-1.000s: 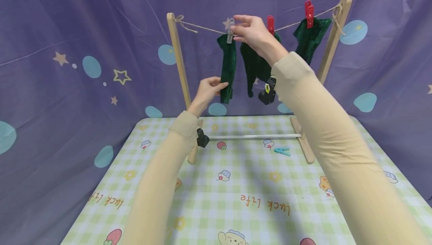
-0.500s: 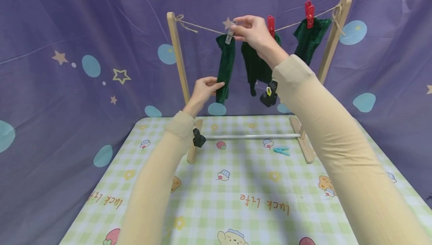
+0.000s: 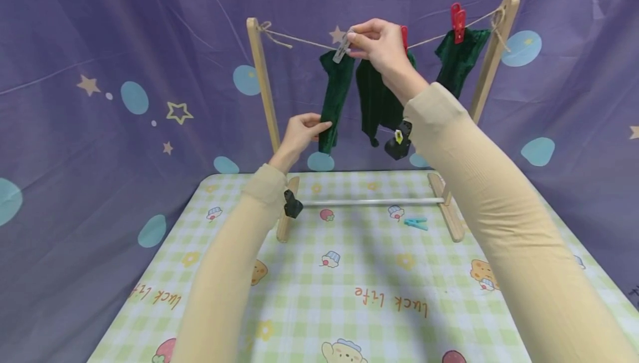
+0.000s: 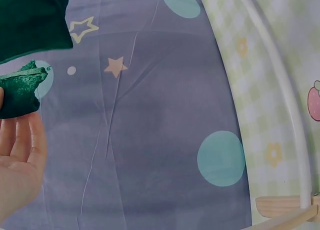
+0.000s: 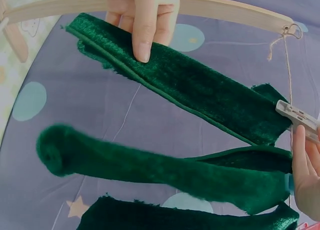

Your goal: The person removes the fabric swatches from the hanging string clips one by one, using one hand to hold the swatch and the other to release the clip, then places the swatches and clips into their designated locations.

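A narrow dark green velvet garment (image 3: 333, 96) hangs at the left of a twine line (image 3: 312, 44). My left hand (image 3: 299, 134) pinches its lower part, thumb in front and fingers behind, as the right wrist view shows. At its top corner a translucent grey clothespin (image 5: 296, 114) sits slanted, its tip over the cloth edge beside the twine. My right hand (image 3: 381, 46) pinches the handle end of that clothespin. Just right of it hangs a second green velvet garment (image 5: 160, 170), partly behind my right hand and wrist in the head view.
A third green garment (image 3: 458, 58) hangs at the right under a red clothespin (image 3: 459, 24). Another red clothespin (image 3: 404, 35) shows behind my right hand. Wooden posts (image 3: 263, 74) carry the twine. A white rod (image 3: 369, 202) joins their feet. A teal clothespin (image 3: 416, 223) lies on the checked tablecloth (image 3: 294, 296).
The grey clothespin has tipped from nearly upright to slanted, its handle end going right with my right hand. My left hand and the garment's lower end have shifted slightly left.
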The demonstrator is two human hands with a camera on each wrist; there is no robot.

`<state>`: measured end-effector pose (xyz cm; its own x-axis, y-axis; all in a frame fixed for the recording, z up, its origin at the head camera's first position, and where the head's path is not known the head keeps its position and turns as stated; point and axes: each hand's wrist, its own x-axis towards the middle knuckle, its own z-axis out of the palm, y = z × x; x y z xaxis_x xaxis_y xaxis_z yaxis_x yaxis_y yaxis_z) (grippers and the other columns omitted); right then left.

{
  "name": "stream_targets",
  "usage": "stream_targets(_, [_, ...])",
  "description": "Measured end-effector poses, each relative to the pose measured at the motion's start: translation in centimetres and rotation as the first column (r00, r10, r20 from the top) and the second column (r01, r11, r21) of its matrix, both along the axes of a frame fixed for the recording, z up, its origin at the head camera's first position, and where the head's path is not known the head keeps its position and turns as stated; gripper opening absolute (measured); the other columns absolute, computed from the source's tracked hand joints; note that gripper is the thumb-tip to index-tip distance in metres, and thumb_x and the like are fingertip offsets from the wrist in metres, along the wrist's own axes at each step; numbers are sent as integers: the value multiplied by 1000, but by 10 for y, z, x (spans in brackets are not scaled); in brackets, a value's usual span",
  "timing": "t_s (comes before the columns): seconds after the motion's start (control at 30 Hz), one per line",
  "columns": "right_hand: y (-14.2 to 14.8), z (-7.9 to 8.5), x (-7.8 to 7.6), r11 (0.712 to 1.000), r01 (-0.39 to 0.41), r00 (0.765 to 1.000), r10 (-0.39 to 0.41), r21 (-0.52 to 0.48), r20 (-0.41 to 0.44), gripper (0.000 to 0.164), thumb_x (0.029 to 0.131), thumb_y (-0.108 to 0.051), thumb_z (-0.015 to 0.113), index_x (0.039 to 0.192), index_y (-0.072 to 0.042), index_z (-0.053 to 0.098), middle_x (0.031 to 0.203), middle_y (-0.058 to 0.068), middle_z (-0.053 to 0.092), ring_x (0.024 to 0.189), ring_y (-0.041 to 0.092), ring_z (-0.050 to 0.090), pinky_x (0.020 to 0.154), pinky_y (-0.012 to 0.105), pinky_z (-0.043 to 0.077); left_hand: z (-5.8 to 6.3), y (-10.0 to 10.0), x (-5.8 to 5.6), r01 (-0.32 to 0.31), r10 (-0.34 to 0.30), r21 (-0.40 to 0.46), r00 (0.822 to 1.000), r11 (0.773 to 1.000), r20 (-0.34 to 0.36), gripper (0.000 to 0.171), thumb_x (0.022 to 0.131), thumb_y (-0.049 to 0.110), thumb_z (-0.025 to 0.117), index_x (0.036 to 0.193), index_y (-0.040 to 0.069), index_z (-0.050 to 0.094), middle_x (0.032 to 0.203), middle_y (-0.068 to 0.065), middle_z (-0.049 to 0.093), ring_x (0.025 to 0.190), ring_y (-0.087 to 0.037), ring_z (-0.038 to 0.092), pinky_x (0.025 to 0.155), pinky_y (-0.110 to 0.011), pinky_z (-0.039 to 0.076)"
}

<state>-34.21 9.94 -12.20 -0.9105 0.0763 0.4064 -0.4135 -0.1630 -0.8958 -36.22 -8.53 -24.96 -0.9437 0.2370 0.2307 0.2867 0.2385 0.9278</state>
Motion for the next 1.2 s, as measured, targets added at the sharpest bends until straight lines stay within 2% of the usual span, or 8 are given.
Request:
stream_targets(0.17, [2, 2, 2, 998, -1, 1000, 1, -63, 2, 4, 79, 1, 62, 83, 1, 61, 78, 7, 63, 72, 20, 62, 71, 27, 51, 0, -1, 1, -4, 4, -17, 1000, 1000, 0, 25, 80, 22, 67, 98, 5, 66, 80, -2, 63, 72, -15, 60, 68, -30, 51])
stream_targets(0.4, [2, 7, 3, 991, 27, 999, -32, -132, -32, 3, 79, 3, 61, 78, 0, 61, 74, 7, 63, 66, 18, 61, 63, 23, 52, 0, -4, 0, -8, 8, -39, 1000, 999, 19, 27, 79, 23, 67, 98, 6, 66, 83, -2, 64, 74, -15, 60, 68, -29, 50])
stream_targets(0.57, [4, 10, 4, 985, 51, 998, -56, -162, -29, 4, 78, 4, 61, 76, 0, 61, 74, 7, 63, 63, 16, 60, 62, 23, 52, 1, -6, 1, -16, 19, -56, 999, 998, 47, 30, 79, 24, 68, 101, 5, 65, 93, -7, 64, 80, -17, 59, 72, -32, 50])
stream_targets(0.7, [6, 11, 5, 978, 38, 999, -40, -205, -9, 4, 78, 4, 61, 76, 0, 61, 75, 8, 63, 63, 17, 60, 63, 23, 52, -1, -9, 2, -24, 32, -95, 996, 995, 80, 37, 80, 23, 66, 112, 5, 60, 111, -9, 59, 93, -18, 56, 75, -32, 49])
stream_targets(0.8, [10, 10, 6, 971, 27, 1000, -28, -238, -4, 4, 77, 4, 62, 76, 0, 62, 75, 9, 63, 63, 17, 59, 63, 23, 52, -3, -11, 2, -14, 25, -121, 995, 993, 98, 41, 81, 22, 65, 117, 5, 56, 117, -10, 55, 100, -20, 54, 76, -31, 48])
stream_targets(1.0, [16, 8, 9, 961, 5, 1000, -6, -277, 0, 3, 78, 3, 62, 80, 1, 61, 78, 10, 62, 66, 18, 60, 66, 24, 52, -6, -16, 3, -13, 30, -147, 993, 989, 113, 40, 81, 21, 65, 116, 3, 56, 116, -12, 56, 101, -21, 54, 77, -33, 48])
stream_targets(1.2, [21, 0, 15, 954, -52, 998, 59, -296, 14, 6, 77, 5, 62, 82, 1, 61, 80, 11, 63, 68, 19, 61, 67, 26, 52, -8, -21, 6, -13, 32, -174, 994, 985, 106, 39, 82, 19, 65, 116, 2, 57, 115, -13, 56, 100, -23, 53, 78, -35, 47])
